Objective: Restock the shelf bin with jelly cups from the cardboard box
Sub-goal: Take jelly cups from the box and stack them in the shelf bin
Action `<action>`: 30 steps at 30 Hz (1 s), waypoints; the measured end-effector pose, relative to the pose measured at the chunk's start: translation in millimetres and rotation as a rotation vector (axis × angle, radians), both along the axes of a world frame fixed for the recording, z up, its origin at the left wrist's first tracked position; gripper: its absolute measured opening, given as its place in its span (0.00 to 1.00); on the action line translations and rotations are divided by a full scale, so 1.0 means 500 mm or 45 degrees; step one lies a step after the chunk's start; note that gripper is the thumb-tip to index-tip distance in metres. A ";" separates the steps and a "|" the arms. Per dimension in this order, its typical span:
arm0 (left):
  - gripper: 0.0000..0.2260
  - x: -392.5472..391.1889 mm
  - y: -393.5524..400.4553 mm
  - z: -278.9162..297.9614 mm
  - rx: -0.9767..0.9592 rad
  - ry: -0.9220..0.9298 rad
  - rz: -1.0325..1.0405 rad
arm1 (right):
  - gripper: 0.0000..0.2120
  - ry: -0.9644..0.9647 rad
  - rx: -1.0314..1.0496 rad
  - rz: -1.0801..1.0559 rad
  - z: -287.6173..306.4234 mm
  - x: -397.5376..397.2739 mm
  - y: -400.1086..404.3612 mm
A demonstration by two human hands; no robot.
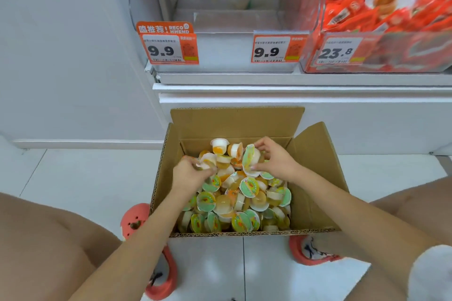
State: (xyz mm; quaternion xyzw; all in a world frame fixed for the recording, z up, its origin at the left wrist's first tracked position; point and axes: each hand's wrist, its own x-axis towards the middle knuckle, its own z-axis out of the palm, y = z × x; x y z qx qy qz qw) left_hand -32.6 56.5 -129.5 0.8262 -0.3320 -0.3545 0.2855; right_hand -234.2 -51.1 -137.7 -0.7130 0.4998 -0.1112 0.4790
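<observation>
Down low, centre of frame: an open cardboard box (315,166) sits on the white tiled floor, flaps up, filled with jelly cups (244,198) in a loose heap
Left hand: the left hand (189,175) reaches in at the upper left of the heap, fingers curled together round a small bunch of cups; motion blur hides how many, at least two show
Right hand: the right hand (274,159) is at the upper right of the heap, fingers bent and slightly parted, thumb and fingertips pinching a cup with a green lid (249,160) turned on edge; another cup or two seem pressed behind it, count unclear
Cup count: too many to count exactly, several dozen, lying at all angles, mostly green-lidded with yellow or orange jelly
Shelf bin: a clear plastic bin (234,24) in the upper centre of the frame, above the box, looks nearly bare inside; contents behind the glare cannot be made out
Price tags: three (172,50), two reading 9.9 on the clear bin, one reading 23.8 on the bin at the upper right
Neighbour bin: holds red packets (367,7), heaped high, too many to count
Shoes: two coral clogs (159,273), one each side of the box's near edge
</observation>
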 end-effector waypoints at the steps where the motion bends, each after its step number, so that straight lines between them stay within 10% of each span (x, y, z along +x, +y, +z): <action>1: 0.15 -0.004 -0.020 0.025 -0.014 0.230 0.124 | 0.25 -0.017 -0.034 0.057 0.037 0.002 -0.007; 6: 0.16 0.012 -0.080 0.182 0.063 1.411 0.506 | 0.24 -0.050 -0.250 0.305 0.218 0.008 -0.015; 16: 0.19 0.003 -0.089 0.356 -0.032 1.469 0.239 | 0.23 -0.406 -0.632 0.243 0.330 0.074 0.016; 30: 0.23 0.045 -0.158 0.392 -0.334 1.806 -0.082 | 0.27 -0.646 -0.489 0.173 0.373 0.115 -0.061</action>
